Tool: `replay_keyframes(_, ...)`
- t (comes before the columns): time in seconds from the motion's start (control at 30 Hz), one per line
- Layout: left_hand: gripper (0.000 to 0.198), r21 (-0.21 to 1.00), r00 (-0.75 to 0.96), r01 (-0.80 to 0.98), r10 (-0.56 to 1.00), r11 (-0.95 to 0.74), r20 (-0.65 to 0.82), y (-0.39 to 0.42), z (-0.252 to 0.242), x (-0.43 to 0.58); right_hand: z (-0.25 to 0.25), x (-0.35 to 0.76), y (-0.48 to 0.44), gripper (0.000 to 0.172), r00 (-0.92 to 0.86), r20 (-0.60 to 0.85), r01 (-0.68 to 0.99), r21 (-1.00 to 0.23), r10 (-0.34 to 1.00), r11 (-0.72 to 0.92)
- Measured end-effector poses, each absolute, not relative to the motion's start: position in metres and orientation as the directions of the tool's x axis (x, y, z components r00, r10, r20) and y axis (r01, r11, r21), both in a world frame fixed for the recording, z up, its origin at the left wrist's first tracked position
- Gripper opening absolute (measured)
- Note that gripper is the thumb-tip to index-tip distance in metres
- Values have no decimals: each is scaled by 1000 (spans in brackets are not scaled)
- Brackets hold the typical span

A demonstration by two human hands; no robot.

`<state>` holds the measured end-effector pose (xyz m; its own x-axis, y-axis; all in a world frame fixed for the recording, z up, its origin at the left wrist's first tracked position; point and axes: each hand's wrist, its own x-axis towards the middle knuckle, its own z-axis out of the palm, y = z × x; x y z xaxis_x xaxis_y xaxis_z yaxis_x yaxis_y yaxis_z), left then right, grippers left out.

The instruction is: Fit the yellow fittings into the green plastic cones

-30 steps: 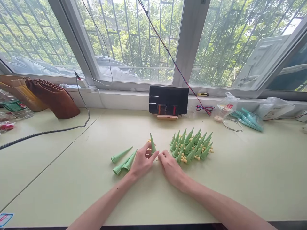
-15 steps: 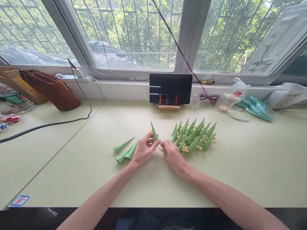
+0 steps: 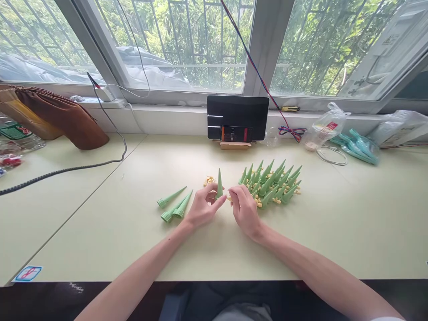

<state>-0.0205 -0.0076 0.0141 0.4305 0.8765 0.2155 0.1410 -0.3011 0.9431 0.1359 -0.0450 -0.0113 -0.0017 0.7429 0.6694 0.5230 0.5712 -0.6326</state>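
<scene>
A green plastic spike [image 3: 219, 183] stands point up in my left hand [image 3: 206, 206], its base between the thumb and fingers. Close to that base, my right hand [image 3: 244, 209] pinches a small yellow valve [image 3: 229, 198], mostly covered by the fingertips. Behind my left hand lies a little heap of yellow valves [image 3: 209, 180]. Three loose green spikes [image 3: 174, 208] rest on the table to the left. Right of my hands sits a dense group of green spikes with yellow valves fitted [image 3: 272, 183], their points tilted up.
A phone [image 3: 236, 133] showing a timer leans against a black tablet [image 3: 238, 117] at the back. A black cable [image 3: 67, 170] crosses the table's left side. Plastic bags [image 3: 326, 127] and a coiled white cable [image 3: 331, 156] lie back right; a brown pouch [image 3: 73, 118] lies back left.
The spike has turned from leaning left to nearly upright. My right hand has drawn slightly right, away from my left, and the yellow valve heap shows more. The camera view has tilted a little.
</scene>
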Motion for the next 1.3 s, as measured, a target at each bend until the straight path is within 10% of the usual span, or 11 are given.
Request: replay_keyframes(1.3,33,997,441,-58,897,57,-26,-3,18,-21,-11,132,-47,17,48,581,422,-749,812,511)
